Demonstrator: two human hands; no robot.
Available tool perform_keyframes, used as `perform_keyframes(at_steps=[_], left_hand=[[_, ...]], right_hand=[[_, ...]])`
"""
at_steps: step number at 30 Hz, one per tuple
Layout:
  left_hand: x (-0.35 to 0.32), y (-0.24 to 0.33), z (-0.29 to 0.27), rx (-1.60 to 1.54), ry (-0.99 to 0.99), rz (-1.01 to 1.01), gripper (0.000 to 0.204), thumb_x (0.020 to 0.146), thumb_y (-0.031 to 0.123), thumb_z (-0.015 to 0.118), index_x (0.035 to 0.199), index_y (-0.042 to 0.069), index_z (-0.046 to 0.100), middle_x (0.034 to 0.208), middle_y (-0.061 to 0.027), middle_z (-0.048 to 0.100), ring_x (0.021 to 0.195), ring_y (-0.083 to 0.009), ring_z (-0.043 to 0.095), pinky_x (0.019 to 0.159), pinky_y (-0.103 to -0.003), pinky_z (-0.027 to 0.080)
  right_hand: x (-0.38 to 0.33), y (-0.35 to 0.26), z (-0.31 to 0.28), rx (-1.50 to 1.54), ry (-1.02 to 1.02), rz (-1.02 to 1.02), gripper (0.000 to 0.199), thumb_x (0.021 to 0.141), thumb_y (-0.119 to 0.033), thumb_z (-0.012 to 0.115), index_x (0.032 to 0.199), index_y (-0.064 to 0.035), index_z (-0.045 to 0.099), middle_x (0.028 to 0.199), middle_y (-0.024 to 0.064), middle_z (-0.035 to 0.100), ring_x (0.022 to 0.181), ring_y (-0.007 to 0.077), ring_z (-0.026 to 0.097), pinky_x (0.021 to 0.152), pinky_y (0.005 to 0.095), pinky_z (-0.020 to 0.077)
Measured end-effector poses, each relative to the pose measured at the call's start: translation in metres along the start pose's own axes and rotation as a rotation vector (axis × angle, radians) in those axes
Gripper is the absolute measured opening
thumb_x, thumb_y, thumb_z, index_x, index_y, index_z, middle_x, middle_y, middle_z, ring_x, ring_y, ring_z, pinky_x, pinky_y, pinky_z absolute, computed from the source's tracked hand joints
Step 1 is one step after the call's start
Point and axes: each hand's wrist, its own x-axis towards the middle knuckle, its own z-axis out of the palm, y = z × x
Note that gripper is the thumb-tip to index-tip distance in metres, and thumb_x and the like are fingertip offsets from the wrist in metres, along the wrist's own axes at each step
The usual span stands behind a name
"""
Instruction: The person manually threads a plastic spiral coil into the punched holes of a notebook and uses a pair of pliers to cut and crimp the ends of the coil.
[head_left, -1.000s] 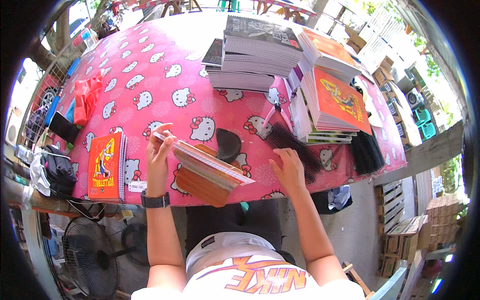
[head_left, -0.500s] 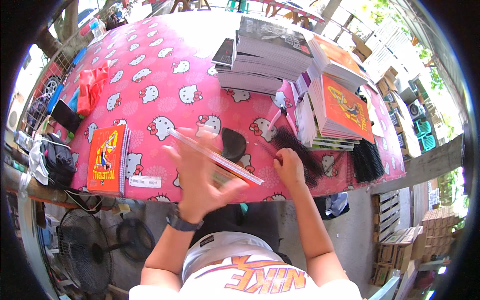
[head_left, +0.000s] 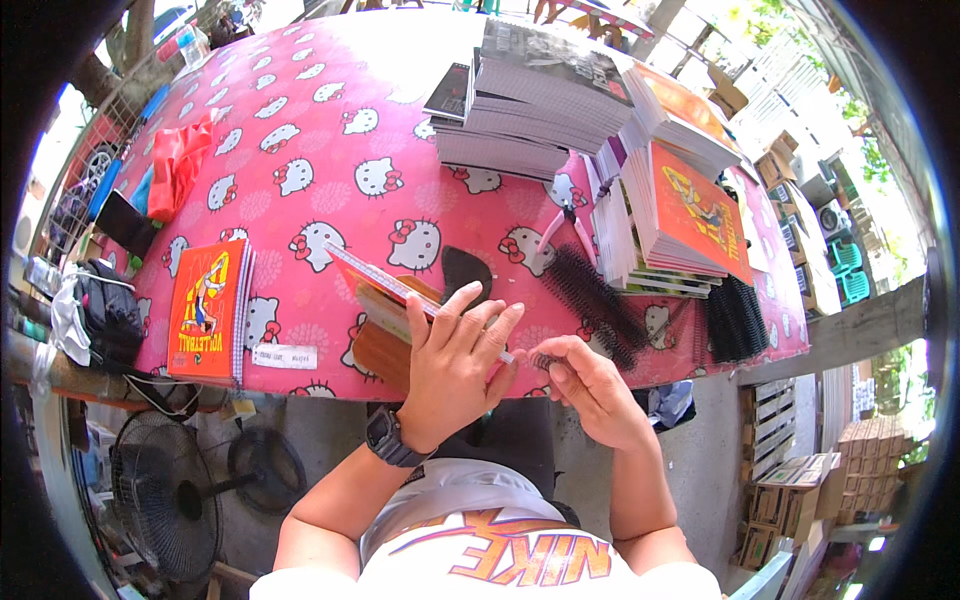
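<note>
An unbound notebook stands tilted on its edge at the table's near side, its white page edge facing up. My left hand, with a black watch on the wrist, is closed round its right end. In my right hand, a black spiral binding coil is pinched between thumb and fingers, close to the notebook's end. Under the notebook lies a brown wooden block. A black curved piece rests just beyond. Pink-handled pliers and a heap of black binding coils are to the right.
At the left lies an orange-covered spiral notebook beside a white paper slip. Tall stacks of dark-covered notebooks and orange-covered notebooks stand at the right. More black coils lie by the right edge. A fan stands below left.
My left hand has closed on the notebook's right end, after being spread open beside it. My right hand has come away from the coil heap toward the notebook with a coil.
</note>
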Motion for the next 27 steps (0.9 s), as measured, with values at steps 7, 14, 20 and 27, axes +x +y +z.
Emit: perform_keyframes(at_steps=[7,14,20,27], left_hand=[[0.010,-0.024,-0.031,-0.308,-0.187,0.086,0.031,0.075,0.016,0.067,0.106,0.014,0.064,0.100,-0.0057,0.062,0.101,-0.0252,0.058,0.103,-0.044,0.033],[0.009,-0.023,-0.027,-0.350,0.009,0.088,0.019,0.071,0.007,0.068,0.090,0.010,0.065,0.089,-0.0040,0.060,0.093,-0.0232,0.058,0.088,-0.040,0.044],[0.007,-0.024,-0.027,-0.385,0.015,0.111,0.020,0.069,0.007,0.070,0.088,0.011,0.065,0.086,-0.0012,0.059,0.089,-0.0214,0.058,0.085,-0.039,0.044],[0.002,-0.027,-0.025,-0.385,0.049,0.123,0.020,0.068,0.007,0.070,0.086,0.012,0.064,0.087,0.0002,0.060,0.089,-0.0202,0.058,0.087,-0.040,0.044]], right_hand=[[0.016,0.012,0.012,-0.197,0.231,-0.236,0.022,0.083,-0.001,0.061,0.104,-0.0040,0.061,0.090,0.0098,0.061,0.079,0.0199,0.060,0.067,0.0284,0.0488],[0.025,0.010,0.017,-0.178,0.291,-0.309,0.023,0.070,0.003,0.071,0.091,-0.0061,0.066,0.086,0.0076,0.061,0.079,0.0193,0.062,0.068,0.0291,0.0499],[0.025,0.012,0.012,-0.135,0.220,-0.307,0.026,0.065,0.005,0.072,0.087,-0.0068,0.067,0.085,0.0069,0.061,0.079,0.0192,0.060,0.069,0.0290,0.0500],[0.031,0.001,0.004,-0.241,0.088,-0.363,0.024,0.065,0.004,0.071,0.085,-0.0076,0.066,0.083,0.0051,0.062,0.080,0.0206,0.059,0.070,0.0309,0.0493]])
